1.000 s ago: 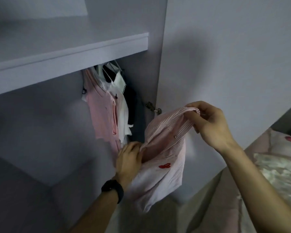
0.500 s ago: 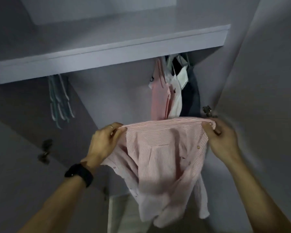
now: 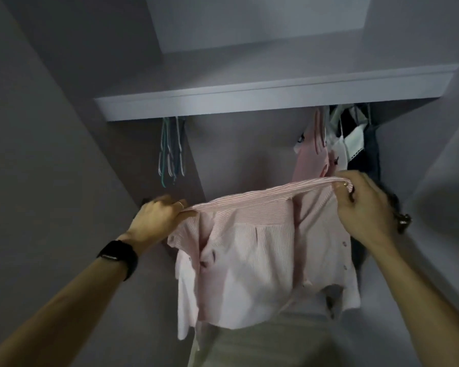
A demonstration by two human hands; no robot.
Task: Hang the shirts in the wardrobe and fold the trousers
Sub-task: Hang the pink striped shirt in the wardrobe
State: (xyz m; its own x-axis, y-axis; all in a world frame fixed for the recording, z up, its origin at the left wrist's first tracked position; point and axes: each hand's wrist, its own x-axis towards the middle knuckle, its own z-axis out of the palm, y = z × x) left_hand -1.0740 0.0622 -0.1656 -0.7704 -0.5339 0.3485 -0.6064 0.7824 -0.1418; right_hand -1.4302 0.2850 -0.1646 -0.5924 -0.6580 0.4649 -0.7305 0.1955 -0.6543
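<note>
The left hand (image 3: 157, 221) and right hand (image 3: 366, 207) hold the pink shirt (image 3: 249, 260) up below the front edge of the shelf (image 3: 249, 99). Their fingers (image 3: 341, 187) pinch its top ends. It looks ready for hanging, so next it needs a hanger (image 3: 170, 154).

The wardrobe (image 3: 244, 154) is standing open, and its pale shelf (image 3: 276, 94) is running across the top, with everything hanging from beneath its front edge and the rail itself being hidden. At the left, a bunch of empty wire hangers (image 3: 170, 152) is dangling close together just beside the side wall. At the right, a pink garment (image 3: 309, 160), a white garment (image 3: 347, 147) with a trimmed edge and a dark garment (image 3: 370, 154) are hanging pressed side by side.
</note>
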